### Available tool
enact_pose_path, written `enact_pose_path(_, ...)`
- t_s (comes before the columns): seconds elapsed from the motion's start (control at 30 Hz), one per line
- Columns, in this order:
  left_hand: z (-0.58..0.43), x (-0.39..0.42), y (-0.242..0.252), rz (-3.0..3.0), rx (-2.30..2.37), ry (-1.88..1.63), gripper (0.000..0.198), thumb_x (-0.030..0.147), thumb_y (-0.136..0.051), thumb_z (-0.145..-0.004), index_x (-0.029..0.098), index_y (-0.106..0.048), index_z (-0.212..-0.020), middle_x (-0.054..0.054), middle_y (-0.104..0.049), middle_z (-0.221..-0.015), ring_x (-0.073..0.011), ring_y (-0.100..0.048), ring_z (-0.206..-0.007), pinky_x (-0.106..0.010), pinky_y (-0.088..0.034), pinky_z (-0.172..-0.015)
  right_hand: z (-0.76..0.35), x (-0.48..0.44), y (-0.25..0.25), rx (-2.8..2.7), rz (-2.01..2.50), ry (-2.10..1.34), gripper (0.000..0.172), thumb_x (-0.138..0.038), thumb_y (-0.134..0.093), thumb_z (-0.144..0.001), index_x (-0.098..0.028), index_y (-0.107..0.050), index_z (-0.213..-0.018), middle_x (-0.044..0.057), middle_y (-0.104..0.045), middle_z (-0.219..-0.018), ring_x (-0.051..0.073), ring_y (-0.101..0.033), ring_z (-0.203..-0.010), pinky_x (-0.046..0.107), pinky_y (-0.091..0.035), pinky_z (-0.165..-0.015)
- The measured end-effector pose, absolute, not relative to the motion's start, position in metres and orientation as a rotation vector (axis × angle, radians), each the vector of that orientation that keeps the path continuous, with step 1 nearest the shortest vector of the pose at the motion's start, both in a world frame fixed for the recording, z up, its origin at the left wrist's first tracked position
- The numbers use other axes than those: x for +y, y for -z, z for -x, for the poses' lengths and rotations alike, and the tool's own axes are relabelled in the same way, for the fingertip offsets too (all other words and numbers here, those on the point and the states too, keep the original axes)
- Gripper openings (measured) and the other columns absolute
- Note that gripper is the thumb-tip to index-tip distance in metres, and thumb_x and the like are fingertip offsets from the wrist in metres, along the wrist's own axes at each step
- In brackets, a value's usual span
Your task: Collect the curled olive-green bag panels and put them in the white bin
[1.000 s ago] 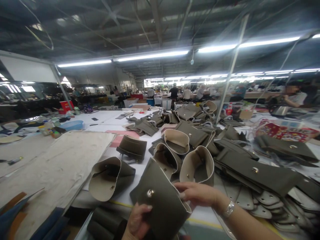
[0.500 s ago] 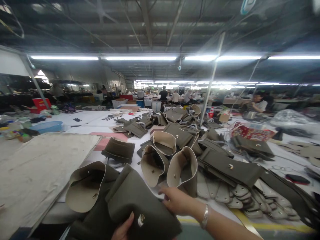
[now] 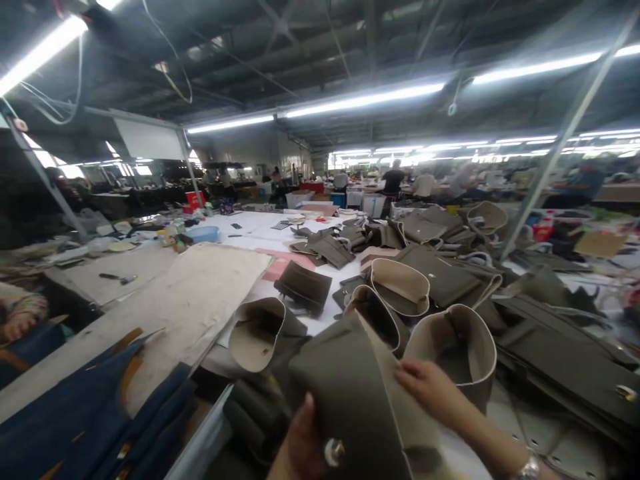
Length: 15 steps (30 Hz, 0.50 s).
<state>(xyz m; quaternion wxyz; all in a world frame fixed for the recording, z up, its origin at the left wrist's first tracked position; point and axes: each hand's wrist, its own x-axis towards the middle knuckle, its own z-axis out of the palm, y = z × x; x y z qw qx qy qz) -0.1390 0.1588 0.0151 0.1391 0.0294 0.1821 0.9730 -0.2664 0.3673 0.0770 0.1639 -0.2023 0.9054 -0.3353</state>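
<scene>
An unfinished olive-green bag (image 3: 350,380) with a beige inner side is held up in front of me, tilted. My left hand (image 3: 303,440) grips its lower left, thumb on the outside beside a shiny metal clasp (image 3: 334,452). The fingers of my right hand (image 3: 430,387) are closed at the beige side along its right edge. Just beyond stand open bag bodies with pale linings: one on the right (image 3: 450,343), one behind (image 3: 400,287), and one on the left (image 3: 257,337). Another, between them, is partly hidden by the held bag.
More olive bag pieces (image 3: 435,227) are heaped across the white table. A pale padded sheet (image 3: 210,280) lies left, near navy pieces with tan trim (image 3: 95,407). Another person's hand (image 3: 20,325) shows at the left edge. A metal pole (image 3: 545,173) rises on the right.
My view has swung left, bringing the navy pieces and another person's hand into sight. The held bag has turned, so its beige inner side now shows by my right hand.
</scene>
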Motion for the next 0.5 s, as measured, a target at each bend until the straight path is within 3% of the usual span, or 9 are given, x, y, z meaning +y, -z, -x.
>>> enact_pose_path(0.07, 0.155, 0.141, -0.014, -0.004, 0.493, -2.831, 0.064, 0.066, -0.064, -0.062, 0.017, -0.067, -0.105, -0.009, -0.067, -0.099, -0.0276, -0.062, -0.09, -0.045, -0.043, -0.089, 0.286, 0.363, -0.101, 2.821, 0.586, 0.834, 0.034, -0.038, -0.038, -0.083, -0.015, -0.061, -0.074, 0.004, -0.062, -0.07, 0.018, -0.057, -0.07, 0.025, -0.041, -0.063)
enact_pose_path(0.2, 0.192, 0.116, 0.004, 0.599, 0.695, -2.893, 0.044, 0.053, -0.053, -0.08, 0.019, -0.061, -0.106, -0.006, -0.064, -0.099, -0.0169, -0.061, -0.08, -0.034, -0.045, -0.082, 0.309, 0.328, -0.113, 3.098, 0.481, 0.305, 0.027, -0.027, -0.037, -0.086, -0.014, -0.06, -0.08, 0.011, -0.065, -0.084, 0.02, -0.06, -0.081, 0.027, -0.04, -0.068)
enact_pose_path(0.33, 0.203, 0.111, 0.03, 1.221, 0.943, -2.718, 0.05, 0.057, -0.046, -0.082, 0.022, -0.049, -0.119, -0.008, -0.057, -0.109, -0.0176, -0.058, -0.084, -0.03, -0.045, -0.069, 0.31, 0.272, -0.082, 3.066, 0.472, 0.196, 0.023, -0.014, -0.039, -0.084, -0.009, -0.06, -0.091, 0.018, -0.065, -0.087, 0.026, -0.063, -0.081, 0.032, -0.044, -0.068)
enact_pose_path(0.5, 0.179, 0.121, 0.041, 1.129, 1.069, -2.853, 0.05, 0.062, -0.044, -0.08, 0.029, -0.05, -0.116, -0.005, -0.053, -0.115, -0.0225, -0.053, -0.099, -0.038, -0.049, -0.072, 0.311, 0.24, -0.069, 3.095, 0.402, 0.277, 0.028, -0.012, -0.036, -0.085, -0.008, -0.054, -0.106, 0.021, -0.064, -0.096, 0.029, -0.062, -0.093, 0.039, -0.047, -0.075)
